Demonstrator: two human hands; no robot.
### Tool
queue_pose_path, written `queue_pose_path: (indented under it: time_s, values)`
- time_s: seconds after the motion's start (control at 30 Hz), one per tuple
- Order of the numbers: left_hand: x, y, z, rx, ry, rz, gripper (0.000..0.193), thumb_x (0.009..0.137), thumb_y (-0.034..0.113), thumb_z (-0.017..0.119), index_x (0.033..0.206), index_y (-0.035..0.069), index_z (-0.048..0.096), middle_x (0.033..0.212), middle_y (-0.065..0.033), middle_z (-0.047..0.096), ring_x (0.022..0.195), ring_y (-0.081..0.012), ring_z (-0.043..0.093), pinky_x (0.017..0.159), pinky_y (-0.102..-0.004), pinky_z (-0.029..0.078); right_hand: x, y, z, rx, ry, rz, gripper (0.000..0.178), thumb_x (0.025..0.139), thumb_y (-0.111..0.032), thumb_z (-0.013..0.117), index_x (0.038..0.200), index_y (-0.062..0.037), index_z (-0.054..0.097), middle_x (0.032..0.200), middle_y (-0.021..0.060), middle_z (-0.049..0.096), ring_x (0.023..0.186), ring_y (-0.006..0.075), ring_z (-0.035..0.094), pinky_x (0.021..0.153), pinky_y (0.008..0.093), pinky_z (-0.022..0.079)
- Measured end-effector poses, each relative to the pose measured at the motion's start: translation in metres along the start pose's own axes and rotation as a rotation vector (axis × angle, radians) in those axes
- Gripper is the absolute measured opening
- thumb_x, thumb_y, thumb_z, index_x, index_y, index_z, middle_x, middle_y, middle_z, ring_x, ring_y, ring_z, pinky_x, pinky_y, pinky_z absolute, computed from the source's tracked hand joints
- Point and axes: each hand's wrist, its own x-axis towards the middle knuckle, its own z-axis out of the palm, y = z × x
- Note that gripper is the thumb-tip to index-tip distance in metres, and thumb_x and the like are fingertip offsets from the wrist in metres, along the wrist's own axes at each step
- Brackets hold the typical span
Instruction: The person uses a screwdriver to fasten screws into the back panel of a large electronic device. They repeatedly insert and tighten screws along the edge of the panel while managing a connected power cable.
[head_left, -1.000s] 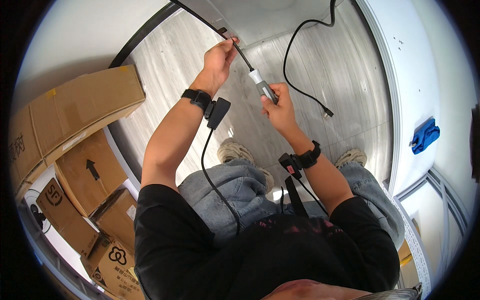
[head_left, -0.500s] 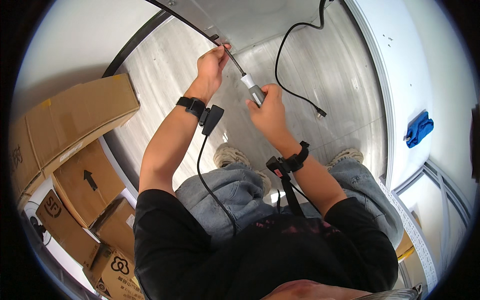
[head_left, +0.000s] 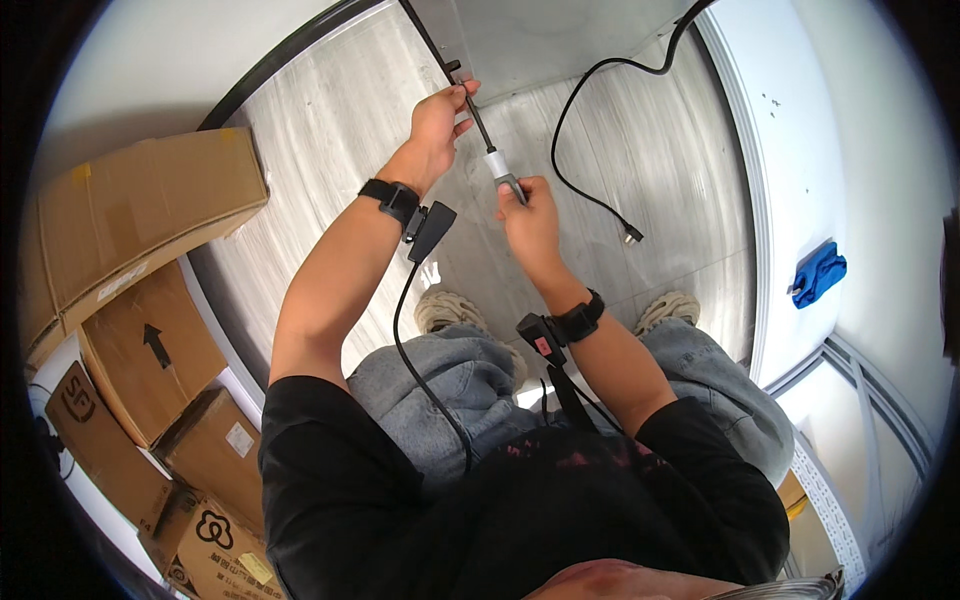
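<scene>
My left hand (head_left: 438, 118) grips a thin black rod (head_left: 472, 104) that runs up toward a grey panel (head_left: 560, 40). My right hand (head_left: 528, 218) holds the lower end of the same rod, just below its white and grey plug-like tip (head_left: 498, 166). Both wrists wear black bands with small black devices and cables hanging from them. A loose black cable (head_left: 580, 150) curves over the floor to the right of my hands and ends in a small connector (head_left: 632, 237).
Several cardboard boxes (head_left: 130, 290) are stacked at the left. A white wall with a blue object (head_left: 818, 272) stands at the right. My knees in grey trousers and both shoes are below my hands on the pale wood-look floor (head_left: 320, 140).
Both hands have moved up and away from my body along the rod. The right hand now sits lower on the rod, below the white tip.
</scene>
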Motion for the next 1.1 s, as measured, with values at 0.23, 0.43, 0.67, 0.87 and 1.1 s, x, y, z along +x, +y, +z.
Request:
queue_pose_path:
  time_s: [0.23,0.43,0.67,0.87,1.1]
  values:
    - [0.002,0.000,-0.003,0.050,0.015,0.005,0.022,0.092,0.017,0.048,0.105,0.011,0.064,0.111,0.0032,0.057,0.098,-0.0100,0.045,0.084,-0.0301,0.037,-0.003,-0.032,-0.002,0.170,-0.110,0.234,0.028,0.089,-0.026,0.058,0.094,0.0004,0.052,0.073,0.0050,0.056,0.056,0.0098,0.049,0.046,0.0253,0.039]
    - [-0.006,0.004,0.004,0.046,0.010,0.023,0.027,0.096,0.014,0.037,0.112,0.006,0.057,0.112,-0.0017,0.057,0.104,-0.0166,0.048,0.091,-0.0337,0.038,0.002,-0.014,-0.001,0.071,-0.087,0.054,0.035,0.091,-0.033,0.054,0.095,0.0010,0.054,0.070,0.0043,0.055,0.055,0.0106,0.049,0.046,0.0238,0.037]
    - [-0.015,0.013,0.002,-0.084,-0.133,-0.054,0.031,0.097,0.010,0.030,0.120,-0.003,0.046,0.115,-0.0150,0.056,0.096,-0.0253,0.061,0.084,-0.0349,0.053,0.010,-0.031,-0.008,0.208,-0.153,0.276,0.030,0.090,-0.025,0.054,0.084,0.0034,0.058,0.070,0.0068,0.057,0.057,0.0140,0.053,0.050,0.0292,0.043]
    - [-0.009,0.015,0.001,0.008,-0.062,-0.020,0.027,0.096,0.008,0.037,0.118,-0.003,0.049,0.107,-0.0141,0.060,0.090,-0.0235,0.063,0.080,-0.0328,0.054,0.007,-0.037,-0.004,0.087,-0.130,0.213,0.032,0.086,-0.028,0.060,0.084,0.0029,0.057,0.072,0.0063,0.057,0.056,0.0127,0.051,0.049,0.0288,0.043]
    - [-0.004,0.008,0.004,0.037,-0.014,0.026,0.023,0.095,0.008,0.041,0.113,-0.003,0.052,0.101,-0.0129,0.063,0.085,-0.0209,0.064,0.077,-0.0314,0.055,0.016,-0.020,-0.008,0.207,-0.189,0.222,0.026,0.086,-0.026,0.061,0.088,-0.0011,0.053,0.068,0.0039,0.054,0.057,0.0109,0.050,0.044,0.0266,0.040]
